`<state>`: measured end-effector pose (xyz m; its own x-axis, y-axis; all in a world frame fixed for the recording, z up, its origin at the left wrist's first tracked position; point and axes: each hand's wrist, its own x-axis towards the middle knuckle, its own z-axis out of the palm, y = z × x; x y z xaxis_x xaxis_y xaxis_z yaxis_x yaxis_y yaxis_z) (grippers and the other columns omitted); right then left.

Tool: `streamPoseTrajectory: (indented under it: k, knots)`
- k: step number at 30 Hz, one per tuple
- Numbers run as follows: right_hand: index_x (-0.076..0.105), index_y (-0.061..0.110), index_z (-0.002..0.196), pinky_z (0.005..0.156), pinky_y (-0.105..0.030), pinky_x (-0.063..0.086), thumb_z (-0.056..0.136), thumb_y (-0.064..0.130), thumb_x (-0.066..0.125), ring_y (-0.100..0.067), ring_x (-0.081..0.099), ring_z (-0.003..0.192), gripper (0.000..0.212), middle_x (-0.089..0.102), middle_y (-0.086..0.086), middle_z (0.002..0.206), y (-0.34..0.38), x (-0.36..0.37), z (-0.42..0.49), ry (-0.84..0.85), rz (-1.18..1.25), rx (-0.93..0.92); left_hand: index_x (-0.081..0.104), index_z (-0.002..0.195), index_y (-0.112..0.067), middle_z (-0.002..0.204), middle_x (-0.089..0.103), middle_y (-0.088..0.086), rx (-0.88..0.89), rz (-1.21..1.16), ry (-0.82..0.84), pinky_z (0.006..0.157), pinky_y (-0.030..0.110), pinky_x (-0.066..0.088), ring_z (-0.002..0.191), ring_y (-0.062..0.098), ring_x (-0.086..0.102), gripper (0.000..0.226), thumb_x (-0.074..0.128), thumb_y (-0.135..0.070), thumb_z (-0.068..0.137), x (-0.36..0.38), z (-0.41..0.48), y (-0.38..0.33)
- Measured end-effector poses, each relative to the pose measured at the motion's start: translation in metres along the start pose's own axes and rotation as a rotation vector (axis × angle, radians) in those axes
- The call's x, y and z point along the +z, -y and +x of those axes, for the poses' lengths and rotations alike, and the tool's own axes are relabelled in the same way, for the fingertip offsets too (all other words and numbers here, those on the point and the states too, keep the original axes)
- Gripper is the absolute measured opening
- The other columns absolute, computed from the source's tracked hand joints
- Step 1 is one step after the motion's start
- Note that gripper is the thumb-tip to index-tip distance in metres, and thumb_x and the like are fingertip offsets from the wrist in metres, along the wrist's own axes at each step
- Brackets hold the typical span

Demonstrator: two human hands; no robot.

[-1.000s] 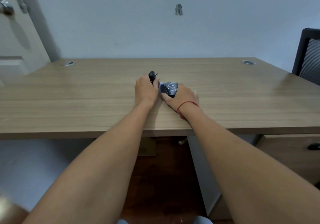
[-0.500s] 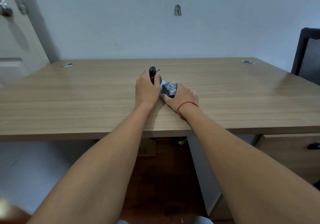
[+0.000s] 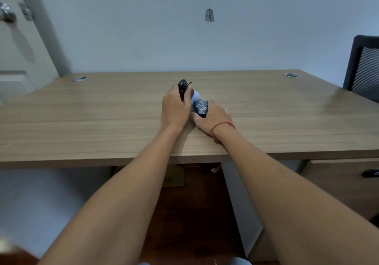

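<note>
Left hand (image 3: 176,108) curls round the small black piece (image 3: 183,85), right hand (image 3: 215,116) pinches the dark speckled block (image 3: 202,107) just right of it: both look light and rigid, best gripped by the sides.

Near the middle of the desk (image 3: 82,121), the left hand (image 3: 176,108) curls round a dark handle (image 3: 183,86) and hides all but its rounded top. The right hand (image 3: 213,117) covers the near side of the glossy wrapped piece (image 3: 202,107) it grips; what either thing is cannot be told. Right of the desk, a chair (image 3: 365,67) is cut off by the edge. Left of the desk, a door handle (image 3: 7,15) is blurred.
</note>
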<state>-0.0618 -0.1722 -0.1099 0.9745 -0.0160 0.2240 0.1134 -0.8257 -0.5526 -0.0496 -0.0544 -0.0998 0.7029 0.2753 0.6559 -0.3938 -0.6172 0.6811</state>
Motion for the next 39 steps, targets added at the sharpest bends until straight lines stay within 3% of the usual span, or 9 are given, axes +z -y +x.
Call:
streamPoseTrajectory:
  k: [4, 9, 15, 20, 26, 30, 33, 36, 39]
  knots:
    - [0.047, 0.012, 0.129, 0.1, -0.039, 0.041, 0.084, 0.051, 0.059, -0.029, 0.054, 0.115, 0.06, 0.061, -0.009, 0.122, 0.001, -0.001, -0.001, -0.005, 0.02, -0.003, 0.055, 0.08, -0.003, 0.071, 0.058, 0.007, 0.044, -0.05, 0.036, 0.061, 0.033, 0.043, 0.065, 0.021, 0.052, 0.028, 0.059, -0.028, 0.092, 0.0, -0.003, -0.001]
    - [0.049, 0.015, 0.126, 0.1, -0.04, 0.042, 0.082, 0.05, 0.061, -0.027, 0.055, 0.113, 0.058, 0.063, -0.007, 0.12, 0.0, 0.001, 0.0, -0.014, 0.015, 0.009, 0.057, 0.081, -0.002, 0.079, 0.065, 0.018, -0.003, 0.084, 0.007, 0.062, 0.036, 0.041, 0.073, 0.036, 0.058, 0.029, 0.058, -0.029, 0.091, 0.002, 0.0, 0.006]
    - [0.048, 0.013, 0.126, 0.101, -0.04, 0.041, 0.083, 0.055, 0.06, -0.028, 0.056, 0.112, 0.061, 0.063, -0.008, 0.119, 0.003, -0.002, -0.002, -0.004, -0.009, 0.0, 0.057, 0.078, -0.001, 0.071, 0.06, 0.01, 0.075, -0.032, -0.041, 0.062, 0.034, 0.043, 0.065, 0.026, 0.054, 0.028, 0.061, -0.026, 0.09, 0.0, -0.001, -0.003]
    - [0.047, 0.013, 0.128, 0.103, -0.042, 0.04, 0.084, 0.055, 0.059, -0.03, 0.055, 0.114, 0.062, 0.063, -0.009, 0.121, 0.004, -0.001, -0.003, -0.018, -0.018, 0.001, 0.06, 0.09, 0.0, 0.088, 0.067, 0.021, -0.01, 0.162, 0.021, 0.066, 0.036, 0.039, 0.083, 0.039, 0.06, 0.028, 0.057, -0.028, 0.092, 0.002, 0.007, 0.007]
    - [0.047, 0.012, 0.127, 0.103, -0.042, 0.039, 0.085, 0.054, 0.056, -0.029, 0.056, 0.112, 0.06, 0.063, -0.009, 0.118, 0.005, -0.001, -0.003, -0.032, -0.043, -0.009, 0.056, 0.076, -0.002, 0.068, 0.055, 0.005, 0.009, -0.07, -0.038, 0.063, 0.036, 0.043, 0.064, 0.023, 0.049, 0.029, 0.06, -0.027, 0.09, 0.005, 0.013, 0.003]
    - [0.047, 0.013, 0.128, 0.1, -0.04, 0.04, 0.084, 0.054, 0.055, -0.029, 0.055, 0.113, 0.061, 0.062, -0.008, 0.12, 0.005, -0.001, -0.003, -0.021, -0.037, 0.001, 0.057, 0.081, -0.002, 0.077, 0.062, 0.014, -0.041, 0.04, 0.018, 0.063, 0.034, 0.04, 0.068, 0.027, 0.05, 0.032, 0.057, -0.032, 0.091, 0.01, 0.017, 0.013]
    - [0.047, 0.015, 0.126, 0.099, -0.04, 0.04, 0.084, 0.055, 0.054, -0.029, 0.056, 0.111, 0.059, 0.063, -0.007, 0.118, 0.005, 0.001, -0.001, -0.017, -0.038, 0.007, 0.055, 0.079, 0.0, 0.073, 0.058, 0.013, -0.037, -0.045, -0.021, 0.062, 0.032, 0.038, 0.067, 0.023, 0.047, 0.031, 0.056, -0.028, 0.092, 0.008, 0.018, 0.01]
    - [0.048, 0.016, 0.124, 0.1, -0.041, 0.039, 0.084, 0.055, 0.054, -0.029, 0.056, 0.11, 0.056, 0.063, -0.007, 0.116, 0.005, 0.001, 0.0, -0.013, -0.03, 0.014, 0.058, 0.087, 0.001, 0.083, 0.063, 0.016, -0.013, -0.095, -0.043, 0.064, 0.026, 0.036, 0.073, 0.024, 0.052, 0.028, 0.056, -0.026, 0.093, 0.009, 0.016, 0.005]
    - [0.048, 0.016, 0.121, 0.099, -0.04, 0.04, 0.083, 0.055, 0.054, -0.028, 0.057, 0.108, 0.055, 0.064, -0.006, 0.113, 0.005, -0.001, -0.002, -0.023, -0.014, 0.02, 0.058, 0.093, 0.001, 0.093, 0.065, 0.02, -0.015, 0.068, 0.036, 0.066, 0.03, 0.035, 0.085, 0.035, 0.058, 0.03, 0.055, -0.028, 0.093, 0.012, 0.014, 0.008]
